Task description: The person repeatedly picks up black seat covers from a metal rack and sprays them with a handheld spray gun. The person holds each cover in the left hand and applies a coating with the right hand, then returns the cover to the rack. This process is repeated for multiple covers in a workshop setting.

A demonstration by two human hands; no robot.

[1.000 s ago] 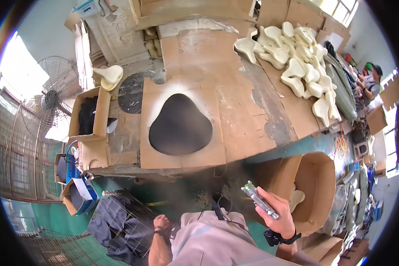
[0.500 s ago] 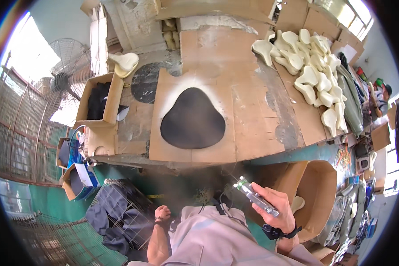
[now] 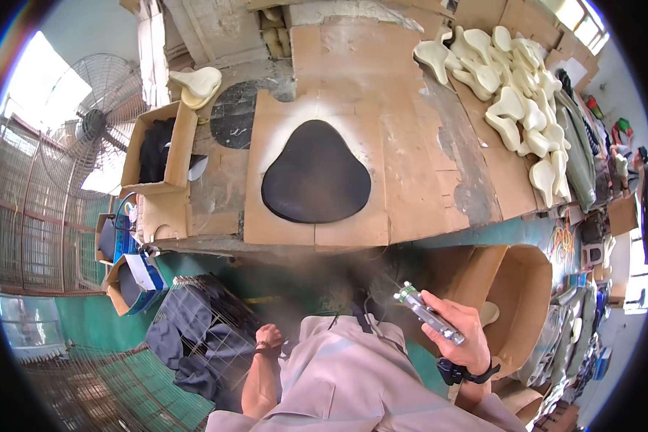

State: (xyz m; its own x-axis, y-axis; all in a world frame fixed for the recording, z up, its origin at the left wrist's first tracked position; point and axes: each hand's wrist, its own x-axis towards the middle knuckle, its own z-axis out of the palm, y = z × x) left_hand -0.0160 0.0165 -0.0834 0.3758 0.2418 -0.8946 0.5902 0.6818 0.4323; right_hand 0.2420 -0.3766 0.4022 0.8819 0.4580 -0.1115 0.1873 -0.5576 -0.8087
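A metal spray gun [image 3: 428,315] is gripped in the closed right hand [image 3: 459,337], held well below the black saddle-shaped piece [image 3: 315,181] on the cardboard sheet [image 3: 266,223]. Spraying seems paused; next, re-aiming is judged needed. The left hand [image 3: 268,337] hangs loosely curled, empty.

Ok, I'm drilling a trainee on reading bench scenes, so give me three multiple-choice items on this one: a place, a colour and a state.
1. Where does the black saddle-shaped piece lie?
A. on the cardboard sheet on the bench
B. in the wire basket
C. on the fan

2. What colour are the shaped pieces piled at the bench's far right?
A. red
B. cream
C. blue

3. What is the right hand doing?
A. hanging empty
B. pressing on the bench
C. gripping a metal spray tool

Answers: 1 A, cardboard shows all round it. 2 B, the pile is pale cream. 3 C, fingers wrap the tool's body.
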